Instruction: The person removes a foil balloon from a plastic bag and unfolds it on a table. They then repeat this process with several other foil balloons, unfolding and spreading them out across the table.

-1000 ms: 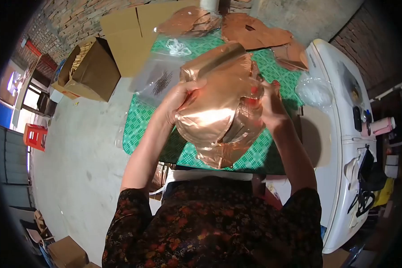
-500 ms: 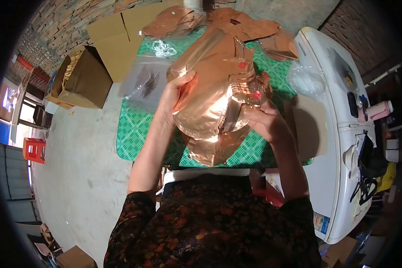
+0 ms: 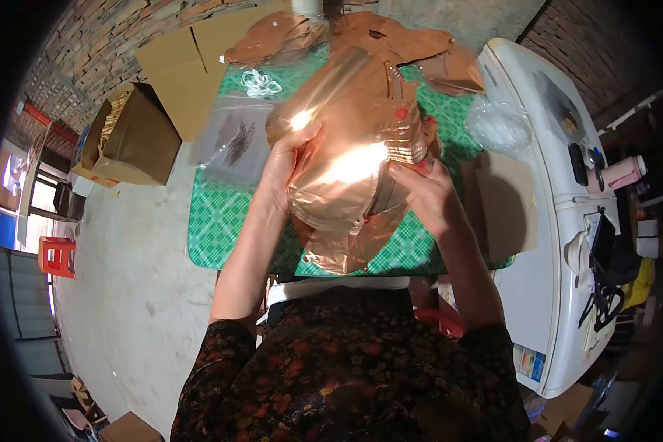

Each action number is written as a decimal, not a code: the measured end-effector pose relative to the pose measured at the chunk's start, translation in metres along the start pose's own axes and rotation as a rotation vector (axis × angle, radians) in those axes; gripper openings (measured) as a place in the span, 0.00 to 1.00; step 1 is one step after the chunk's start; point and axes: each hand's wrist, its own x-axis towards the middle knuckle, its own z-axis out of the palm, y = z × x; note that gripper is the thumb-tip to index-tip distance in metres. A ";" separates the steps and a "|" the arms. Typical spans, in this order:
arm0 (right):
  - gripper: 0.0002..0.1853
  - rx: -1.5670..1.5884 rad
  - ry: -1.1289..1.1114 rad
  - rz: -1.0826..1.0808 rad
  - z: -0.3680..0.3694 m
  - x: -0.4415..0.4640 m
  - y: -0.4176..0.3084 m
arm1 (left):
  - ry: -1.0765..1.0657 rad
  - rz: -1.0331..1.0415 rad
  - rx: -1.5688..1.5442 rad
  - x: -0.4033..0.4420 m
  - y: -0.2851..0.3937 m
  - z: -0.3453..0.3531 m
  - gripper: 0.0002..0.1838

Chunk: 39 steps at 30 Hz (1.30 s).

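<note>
A flat, shiny copper-coloured foil balloon (image 3: 339, 110) is held up over the green checked table, with strong glare across its middle. On its left edge my left hand (image 3: 283, 166) is closed, thumb on top and fingers hidden beneath. My right hand (image 3: 429, 191) pinches the wrinkled right edge, just below a pleated strip with a red spot (image 3: 401, 113). The foil's lower end hangs towards the table's front edge. Behind it, more flat copper-coloured foil pieces (image 3: 390, 38) lie at the table's far side.
On the green table (image 3: 214, 239) are a clear plastic bag (image 3: 232, 140) and a white string bundle (image 3: 261, 83). A white appliance (image 3: 541, 177) carrying a pink bottle (image 3: 624, 177) stands right. Cardboard boxes (image 3: 144, 140) and a red stool (image 3: 57, 256) are left.
My right hand has moved slightly up and left along the foil's edge, covering the lower red spot. The left hand keeps its hold, and the glare on the foil has grown.
</note>
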 end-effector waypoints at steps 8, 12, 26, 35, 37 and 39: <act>0.37 -0.606 0.293 -0.540 -0.007 0.014 0.011 | -0.013 -0.027 0.059 -0.006 -0.002 0.011 0.10; 0.39 -1.153 0.444 -0.778 0.010 0.012 -0.013 | 0.010 -0.088 0.115 0.000 -0.003 0.006 0.11; 0.16 -1.320 -0.336 -0.892 0.009 0.046 -0.115 | -0.338 -0.233 -0.365 -0.032 0.015 0.050 0.37; 0.20 -1.017 -0.075 -0.331 -0.003 0.084 -0.086 | -0.480 -0.389 -0.708 -0.048 -0.015 0.040 0.38; 0.13 -0.991 -0.020 -0.128 -0.002 0.082 -0.085 | -0.475 -0.402 -0.720 -0.050 -0.020 0.038 0.39; 0.13 -0.721 -0.094 -0.037 -0.015 0.089 -0.072 | -0.463 -0.408 -0.700 -0.051 -0.022 0.037 0.39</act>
